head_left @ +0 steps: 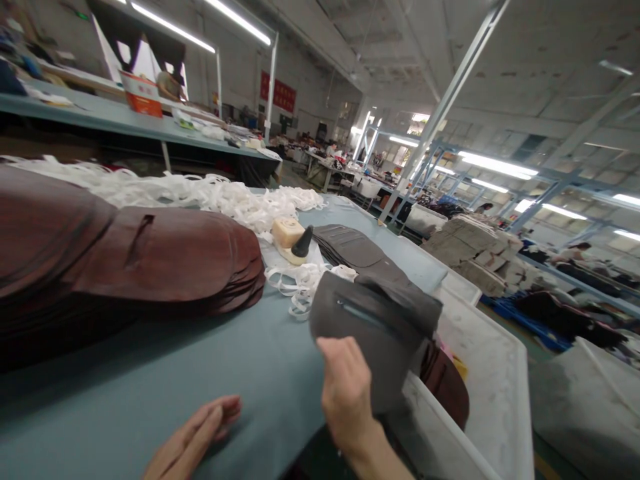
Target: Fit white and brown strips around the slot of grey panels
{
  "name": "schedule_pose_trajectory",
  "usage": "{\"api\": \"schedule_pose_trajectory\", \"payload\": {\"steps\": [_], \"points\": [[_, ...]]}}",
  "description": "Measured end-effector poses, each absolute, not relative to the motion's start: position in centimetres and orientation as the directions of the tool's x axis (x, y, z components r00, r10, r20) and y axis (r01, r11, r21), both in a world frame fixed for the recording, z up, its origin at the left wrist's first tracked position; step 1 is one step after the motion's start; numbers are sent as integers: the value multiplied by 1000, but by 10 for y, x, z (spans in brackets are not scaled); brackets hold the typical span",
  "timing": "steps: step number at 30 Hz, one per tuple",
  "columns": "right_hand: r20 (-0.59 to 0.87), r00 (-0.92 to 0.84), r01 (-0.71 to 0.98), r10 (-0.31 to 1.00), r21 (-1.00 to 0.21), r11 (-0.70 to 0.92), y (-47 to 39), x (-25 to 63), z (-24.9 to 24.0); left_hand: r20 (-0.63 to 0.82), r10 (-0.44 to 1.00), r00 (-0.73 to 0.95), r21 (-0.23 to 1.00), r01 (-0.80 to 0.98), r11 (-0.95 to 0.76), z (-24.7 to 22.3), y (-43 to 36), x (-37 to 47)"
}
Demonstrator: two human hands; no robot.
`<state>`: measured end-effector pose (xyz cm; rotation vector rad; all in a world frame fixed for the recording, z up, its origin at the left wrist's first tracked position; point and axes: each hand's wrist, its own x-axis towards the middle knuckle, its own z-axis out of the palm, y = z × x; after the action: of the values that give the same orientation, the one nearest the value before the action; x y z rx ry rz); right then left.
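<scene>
A dark grey flat piece (370, 333) with a slot hangs from my right hand (347, 383), whose fingers pinch its near edge, over the table edge and beside a white bin. My left hand (200, 430) hovers low over the blue-grey table (270, 373), its fingers extended and holding nothing. To the left lies a thick stack of dark brown pieces (175, 257) with slots. Beyond the held piece rests a stack of grey pieces (355, 248).
White strips (200, 197) are heaped along the far side. A yellowish block (288, 233) stands by a black cone (303, 243). The white bin (493, 373) at the right holds brown pieces (445, 387). Farther right are stacked light bundles (460, 243).
</scene>
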<state>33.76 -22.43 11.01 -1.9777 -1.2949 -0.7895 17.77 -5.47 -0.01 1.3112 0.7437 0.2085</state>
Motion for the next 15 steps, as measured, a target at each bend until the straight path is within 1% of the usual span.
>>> {"api": "schedule_pose_trajectory", "payload": {"steps": [1,2,3,4,5,6,7,8,9,10,11,12,13,15], "points": [[732,309,948,607,-184,-261,-214,319,91,-432,489,758,879,233,416,4,-55,184],[696,265,964,667,-168,-208,-206,301,74,-469,452,759,834,211,511,6,-53,188],[665,189,982,723,-137,-131,-200,285,58,-489,435,757,808,205,552,7,-51,191],[633,88,994,769,-111,-23,-196,272,46,-498,440,747,811,221,542,7,-47,192],[622,-21,991,783,-93,100,-196,263,38,-494,463,736,833,246,496,7,-42,191],[619,-81,982,781,-84,169,-199,258,35,-485,486,727,855,279,438,6,-38,189],[624,-74,982,778,-90,166,-205,257,37,-485,497,719,866,314,389,6,-34,184],[630,8,991,776,-111,79,-215,261,43,-494,500,711,865,346,362,6,-32,179],[648,149,987,747,-138,-77,-227,270,51,-512,501,698,857,372,357,7,-30,174],[580,327,944,746,-177,-277,-239,281,59,-530,502,683,846,389,364,8,-29,169],[519,461,883,720,-184,-433,-252,294,65,-541,507,671,839,397,371,11,-30,166],[488,548,825,679,-181,-536,-264,307,69,-543,513,665,839,398,371,13,-31,164],[456,589,794,667,-174,-582,-274,320,69,-531,522,667,846,389,364,15,-33,163],[410,597,794,689,-183,-579,-289,342,63,-497,547,673,867,371,331,15,-35,163]]}}
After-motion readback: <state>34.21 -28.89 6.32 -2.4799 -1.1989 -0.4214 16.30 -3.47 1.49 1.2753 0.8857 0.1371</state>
